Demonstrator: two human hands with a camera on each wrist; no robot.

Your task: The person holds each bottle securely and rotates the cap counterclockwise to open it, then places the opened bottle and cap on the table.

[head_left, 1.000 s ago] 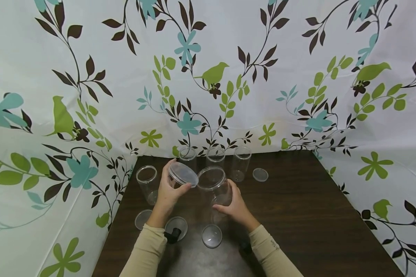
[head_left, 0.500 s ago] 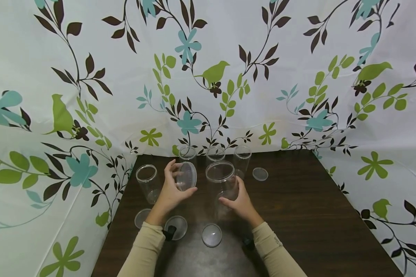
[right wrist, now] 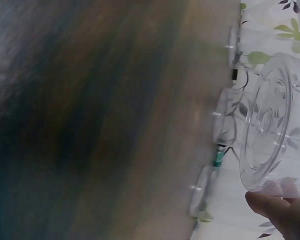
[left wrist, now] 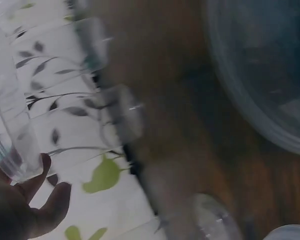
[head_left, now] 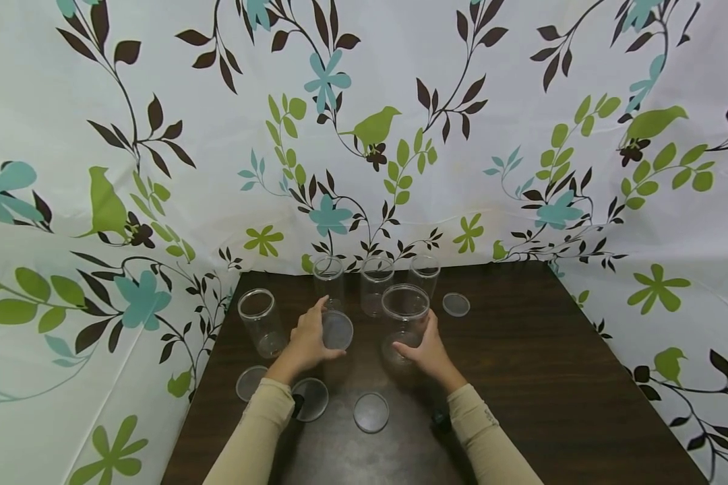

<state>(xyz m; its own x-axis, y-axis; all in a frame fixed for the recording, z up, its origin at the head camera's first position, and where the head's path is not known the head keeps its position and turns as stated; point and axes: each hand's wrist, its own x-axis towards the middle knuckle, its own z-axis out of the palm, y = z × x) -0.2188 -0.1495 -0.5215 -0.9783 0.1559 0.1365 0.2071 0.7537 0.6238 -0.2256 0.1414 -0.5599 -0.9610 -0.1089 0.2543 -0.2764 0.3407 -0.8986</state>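
Note:
In the head view my left hand (head_left: 306,342) grips a clear round lid (head_left: 338,331) by its edge, above the dark table. The left wrist view has the lid (left wrist: 10,105) seen side-on, with fingertips below it. To the right, my right hand (head_left: 426,347) holds a tall clear jar (head_left: 404,323) round its side, its open mouth up. The round base of that jar (right wrist: 267,125) faces the right wrist camera, with fingertips at its lower side. Lid and jar are apart.
Clear jars stand along the back, including one jar (head_left: 377,286) in the middle. Another jar (head_left: 261,323) is at left. Loose lids lie in front, such as one lid (head_left: 371,412), and a lone lid (head_left: 456,304) lies at back right. The dark wooden table (head_left: 540,377) meets a patterned curtain (head_left: 364,135).
The lid has come away from the jar's mouth, tilted upright, then lowered and turned its face toward the head camera. The right hand has carried the jar right.

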